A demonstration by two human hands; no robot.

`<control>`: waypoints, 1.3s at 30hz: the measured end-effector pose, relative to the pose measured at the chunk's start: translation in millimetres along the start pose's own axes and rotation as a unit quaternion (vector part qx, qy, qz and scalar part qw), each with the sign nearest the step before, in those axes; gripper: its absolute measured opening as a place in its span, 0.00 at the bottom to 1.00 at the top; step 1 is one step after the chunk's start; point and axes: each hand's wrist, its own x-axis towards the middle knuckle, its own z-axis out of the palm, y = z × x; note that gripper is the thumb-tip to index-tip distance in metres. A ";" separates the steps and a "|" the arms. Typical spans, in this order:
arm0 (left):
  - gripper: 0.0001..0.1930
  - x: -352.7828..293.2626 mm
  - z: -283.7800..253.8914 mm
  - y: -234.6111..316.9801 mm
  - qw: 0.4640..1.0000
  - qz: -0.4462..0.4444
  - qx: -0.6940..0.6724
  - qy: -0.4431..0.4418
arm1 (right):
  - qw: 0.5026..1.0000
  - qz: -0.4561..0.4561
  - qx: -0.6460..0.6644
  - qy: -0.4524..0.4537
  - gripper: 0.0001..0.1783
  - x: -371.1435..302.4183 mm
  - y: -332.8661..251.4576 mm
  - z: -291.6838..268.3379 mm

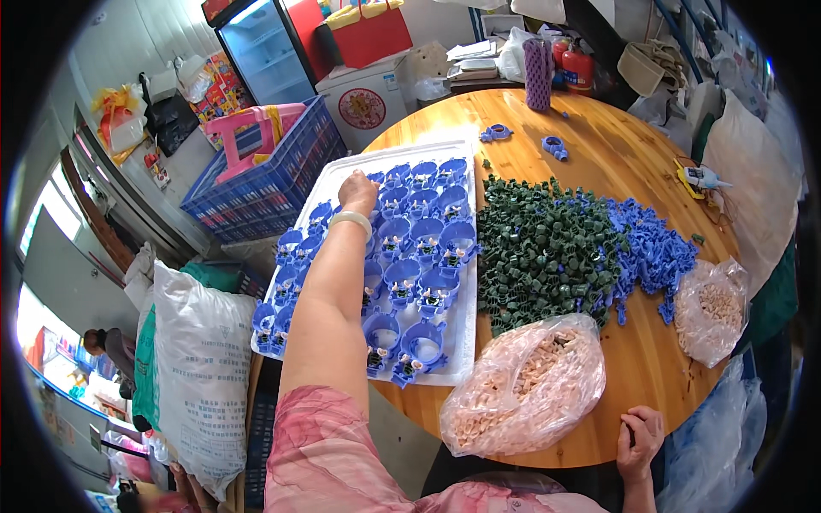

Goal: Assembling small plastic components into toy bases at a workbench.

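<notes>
My left hand (358,193) reaches over the far part of a white tray (463,363), its fingers drawn together beside blue cup-shaped plastic pieces (425,203). Whatever those fingers pinch is hidden by the hand. Rows of these blue pieces cover the tray, many with small pale and dark figures attached. At the table's near right edge rests my right hand (640,440) with curled fingers; its palm is out of sight. A clear bag of small pale pink pieces (530,385) lies between that hand and the tray. My left forearm covers some of the tray's pieces.
On the round wooden table (590,115) are a heap of dark green pieces (547,256), a blue heap (654,248), a second pink-filled bag (711,309), a purple cylinder (538,75) and a glue gun (703,177). Left stand a blue crate (256,188) and white sack (201,376).
</notes>
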 end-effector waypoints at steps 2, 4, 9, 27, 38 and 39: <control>0.20 -3.9 -4.9 2.1 0.999 0.001 0.016 -0.033 | 1.000 0.002 -0.001 -0.005 0.09 -2.0 -0.6 -2.2; 0.23 -0.8 -8.9 1.1 0.999 0.006 0.016 -0.031 | 1.000 0.003 -0.004 0.003 0.09 -5.3 -0.3 -3.8; 0.22 10.3 -28.7 -13.4 0.996 0.092 0.019 0.007 | 1.000 -0.029 0.002 0.009 0.09 -5.9 6.4 -6.9; 0.13 -387.9 -165.1 96.5 0.798 0.526 -0.254 -0.147 | 0.981 -0.039 0.158 -0.107 0.06 29.0 45.0 -32.1; 0.18 -474.5 -111.6 111.6 0.746 0.561 -0.342 -0.107 | 0.984 -0.121 0.099 -0.085 0.06 193.7 75.0 -30.9; 0.19 -472.4 -106.6 109.2 0.755 0.549 -0.336 -0.125 | 0.985 -0.122 0.108 -0.063 0.07 213.3 83.3 -24.0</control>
